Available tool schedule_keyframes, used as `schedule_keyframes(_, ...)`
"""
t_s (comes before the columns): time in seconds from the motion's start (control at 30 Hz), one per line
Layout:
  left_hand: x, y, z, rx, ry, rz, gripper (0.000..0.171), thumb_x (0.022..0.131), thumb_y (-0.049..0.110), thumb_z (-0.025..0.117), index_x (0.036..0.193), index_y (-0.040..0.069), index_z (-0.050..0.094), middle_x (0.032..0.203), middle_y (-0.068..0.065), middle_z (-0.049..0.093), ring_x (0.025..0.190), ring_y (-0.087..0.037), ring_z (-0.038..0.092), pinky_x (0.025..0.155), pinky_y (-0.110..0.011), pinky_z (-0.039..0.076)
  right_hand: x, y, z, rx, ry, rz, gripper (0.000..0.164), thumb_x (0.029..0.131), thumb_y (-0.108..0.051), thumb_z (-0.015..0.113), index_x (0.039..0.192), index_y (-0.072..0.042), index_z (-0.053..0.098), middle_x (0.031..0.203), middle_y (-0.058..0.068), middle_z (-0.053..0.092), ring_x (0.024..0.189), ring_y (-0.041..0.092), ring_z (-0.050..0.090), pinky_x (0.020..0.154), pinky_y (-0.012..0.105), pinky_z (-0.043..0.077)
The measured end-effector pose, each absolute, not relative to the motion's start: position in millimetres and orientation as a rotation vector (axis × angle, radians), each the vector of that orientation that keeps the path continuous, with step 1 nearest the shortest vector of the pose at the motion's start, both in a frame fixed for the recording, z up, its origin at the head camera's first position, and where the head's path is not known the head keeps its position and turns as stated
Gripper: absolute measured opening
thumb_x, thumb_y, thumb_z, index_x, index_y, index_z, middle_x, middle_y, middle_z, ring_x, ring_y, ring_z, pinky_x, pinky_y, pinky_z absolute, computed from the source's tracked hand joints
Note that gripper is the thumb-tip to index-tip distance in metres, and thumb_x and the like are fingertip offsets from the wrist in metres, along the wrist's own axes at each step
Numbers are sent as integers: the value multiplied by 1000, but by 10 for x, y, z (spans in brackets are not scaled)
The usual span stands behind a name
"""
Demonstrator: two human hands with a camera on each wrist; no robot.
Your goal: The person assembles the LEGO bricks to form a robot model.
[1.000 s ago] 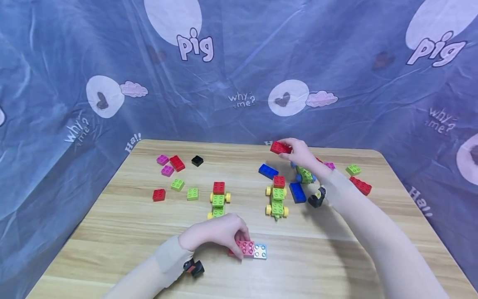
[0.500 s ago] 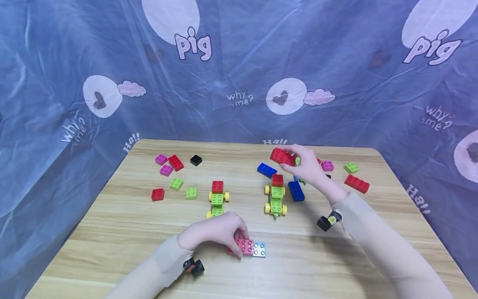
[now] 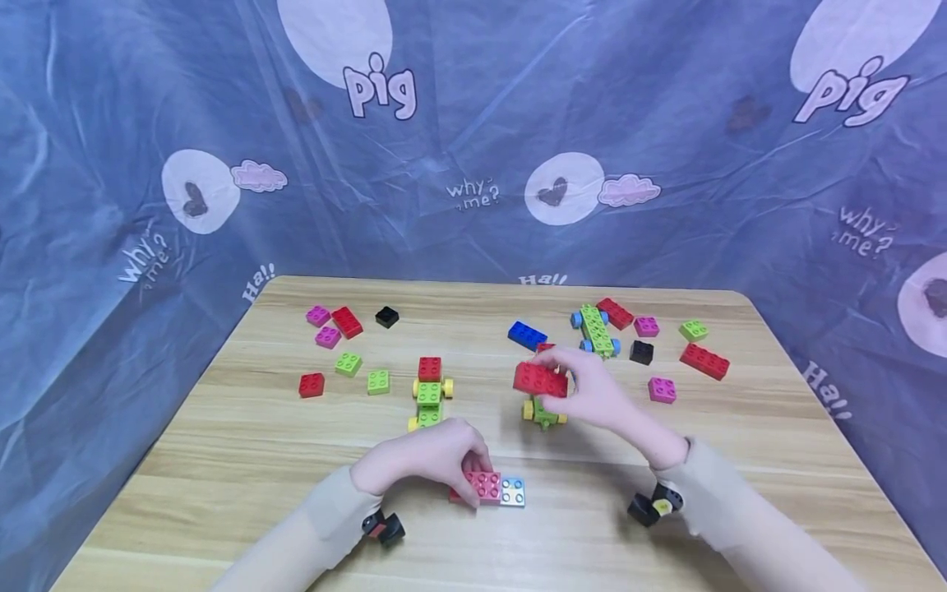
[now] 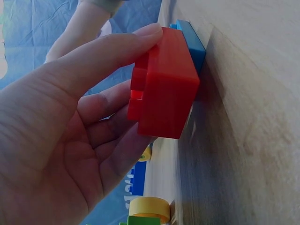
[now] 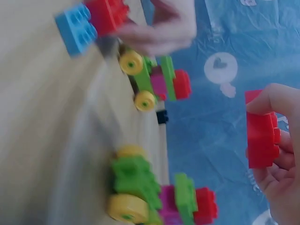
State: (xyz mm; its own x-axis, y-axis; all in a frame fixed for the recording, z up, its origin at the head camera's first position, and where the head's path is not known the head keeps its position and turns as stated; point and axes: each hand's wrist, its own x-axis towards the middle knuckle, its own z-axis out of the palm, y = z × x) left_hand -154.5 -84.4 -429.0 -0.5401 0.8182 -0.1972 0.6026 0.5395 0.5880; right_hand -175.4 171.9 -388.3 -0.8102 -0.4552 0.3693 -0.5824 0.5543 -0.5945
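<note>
Backdrop: wrinkled blue printed cloth sheet [image 3: 473, 107], standing behind the work area.
Bench: pale wood-grain rectangular top [image 3: 244, 460], carrying all loose pieces and models.
Right hand: bare [image 3: 595, 393], raised above the bench. Grip narrow, thumb and fingers pinching the ends of a brick.
Left hand: bare [image 3: 432, 460], low at the near side. Grip narrow, thumb and fingers pinching a second brick.
Wheeled models: green plastic car with yellow wheels and red top block [image 3: 429, 393], beyond the left hand; matching yellow-wheeled green plastic car [image 3: 544, 411], partly hidden by the right hand and its brick; green plastic car with blue wheels [image 3: 595, 330], farther back.
Raised brick: red oblong plastic brick [image 3: 538, 379], studs up, clear of the bench. In judgement, good handling calls for a level pinch at the ends, studs uncovered, and clearance over the partly hidden car.
Low pair: glossy red oblong plastic brick [image 3: 484, 487] in the left grip, apparently seated on a light blue studded plastic brick [image 3: 513, 492] that projects to the right. The red part appears to overhang; steady, light support there should prevent tipping or loosening.
Small pieces: magenta square plastic brick [image 3: 662, 390] and black square plastic brick [image 3: 642, 353], right of the raised brick.
</note>
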Motion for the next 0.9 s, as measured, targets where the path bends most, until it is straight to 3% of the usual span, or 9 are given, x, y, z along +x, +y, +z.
schedule_keyframes(0.3, -1541, -843, -4289, 1175, 2329, 658, 35, 64, 26, 89, 94, 13, 75, 75, 15, 63, 65, 3, 53, 62, -13, 46, -1464, 1673, -4078, 942, -2711, 1121, 40, 69, -12, 78, 107, -16, 68, 98, -7, 67, 87, 8, 57, 74, 27, 50)
schedule_keyframes(0.9, -1528, -841, -4266, 1180, 2344, 648, 35, 64, 26, 89, 92, 13, 75, 74, 15, 61, 64, 3, 51, 61, -13, 45, -1274, 1539, -4334, 1181, -2911, 1140, 36, 65, -10, 78, 98, -16, 66, 85, -13, 62, 72, 0, 50, 59, 19, 45)
